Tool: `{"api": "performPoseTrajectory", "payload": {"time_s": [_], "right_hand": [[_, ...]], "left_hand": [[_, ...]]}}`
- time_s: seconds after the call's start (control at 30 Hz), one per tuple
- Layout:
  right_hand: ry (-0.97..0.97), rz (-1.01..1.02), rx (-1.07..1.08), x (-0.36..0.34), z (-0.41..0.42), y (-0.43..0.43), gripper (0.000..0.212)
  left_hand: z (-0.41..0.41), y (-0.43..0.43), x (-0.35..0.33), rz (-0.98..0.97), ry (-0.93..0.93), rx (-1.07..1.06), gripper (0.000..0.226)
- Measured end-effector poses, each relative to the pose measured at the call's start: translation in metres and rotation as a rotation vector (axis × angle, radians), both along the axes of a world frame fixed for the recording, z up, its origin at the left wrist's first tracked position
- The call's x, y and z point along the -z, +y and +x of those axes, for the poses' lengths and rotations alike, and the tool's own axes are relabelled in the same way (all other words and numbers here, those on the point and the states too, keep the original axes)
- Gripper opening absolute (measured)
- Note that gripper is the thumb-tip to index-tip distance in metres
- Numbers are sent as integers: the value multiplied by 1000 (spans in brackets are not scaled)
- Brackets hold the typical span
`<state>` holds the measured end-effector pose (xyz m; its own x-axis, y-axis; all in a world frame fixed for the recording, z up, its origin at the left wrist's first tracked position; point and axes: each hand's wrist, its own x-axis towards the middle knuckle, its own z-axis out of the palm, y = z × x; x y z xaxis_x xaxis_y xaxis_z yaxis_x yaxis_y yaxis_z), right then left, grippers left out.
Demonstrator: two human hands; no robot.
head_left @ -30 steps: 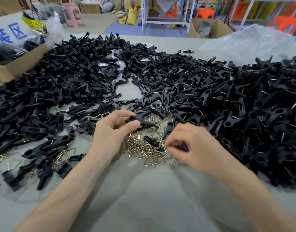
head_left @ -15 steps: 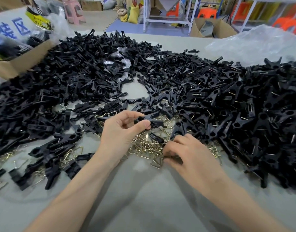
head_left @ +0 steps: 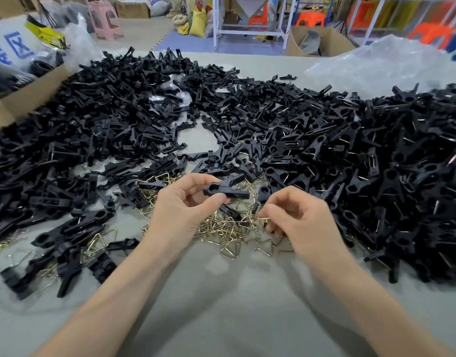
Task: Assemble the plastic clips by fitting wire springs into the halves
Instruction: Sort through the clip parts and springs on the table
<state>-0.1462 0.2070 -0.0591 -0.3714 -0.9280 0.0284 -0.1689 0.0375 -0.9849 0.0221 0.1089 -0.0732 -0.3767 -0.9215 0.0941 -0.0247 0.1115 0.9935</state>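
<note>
My left hand (head_left: 180, 210) holds a pair of black clip halves (head_left: 225, 190) between thumb and fingers, a little above the table. Just to its right, my right hand (head_left: 299, 220) pinches a brass wire spring (head_left: 263, 218) with thumb and forefinger, low over the pile of wire springs (head_left: 229, 228). The two hands are a short gap apart. A large heap of loose black clip halves (head_left: 118, 119) covers the table's left and far side. Assembled black clips (head_left: 376, 176) with springs lie piled at the right.
A few assembled clips and springs (head_left: 75, 240) lie at the near left. A cardboard box (head_left: 18, 104) stands at the far left, a clear plastic bag (head_left: 381, 63) at the far right. Grey tabletop (head_left: 221, 305) stretches under my forearms. Stools and shelving stand beyond the table.
My right hand has lifted from the spring pile with a wire spring pinched in it and moved toward the left hand. The left hand keeps the clip halves at about the same place.
</note>
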Motion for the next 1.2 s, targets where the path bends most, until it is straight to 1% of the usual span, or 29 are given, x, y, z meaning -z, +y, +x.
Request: {"api": "performPoseTrajectory", "payload": {"time_s": [0.07,0.13,0.2,0.3,0.37,0.4,0.43,0.53,0.7,0.8,0.87,0.9,1.03,1.1,1.13,1.17,1.2], "right_hand": [[-219,3,42,-2,-5,-2,16],[-357,-21,73,-4,-6,-3,15],[-414,-48,86,-3,-7,-3,15],[-438,-64,81,-2,-8,-2,23],[-433,-65,75,-2,-8,-3,25],[-397,-62,73,-1,-8,-3,26],[-319,-57,71,-1,-8,-3,29],[29,-30,58,3,-10,-2,34],[493,-69,29,2,-13,0,19],[761,-85,-105,-6,-16,-1,21],[940,-42,-254,-14,-20,-2,27],[1000,-21,-305,-19,-21,-3,29],[1173,-4,-383,-38,-25,-10,36],[1253,-2,-408,-45,-27,-14,36],[1239,-26,-394,-48,-30,-15,32],[1166,-62,-349,-51,-33,-15,28],[1037,-104,-280,-53,-36,-14,25]], "left_hand": [[0,1,0,-19,2,22,25],[-1,4,-2,-9,6,38,22],[-2,7,-4,2,4,63,21],[-5,10,-6,-3,40,125,23],[-5,11,-6,-9,47,149,25],[-5,11,-6,-13,49,152,26],[-5,11,-6,-15,48,149,26],[-4,9,-6,-13,47,143,28],[-4,10,-5,-29,13,149,27],[-5,10,-5,-14,32,142,27],[-4,9,-5,-3,43,140,26],[-4,9,-5,1,46,141,26],[-1,8,-7,-2,35,148,24],[0,8,-8,-3,34,149,24],[0,8,-9,-5,35,151,23],[0,9,-10,-6,36,157,23],[1,10,-10,-9,36,162,22]]}}
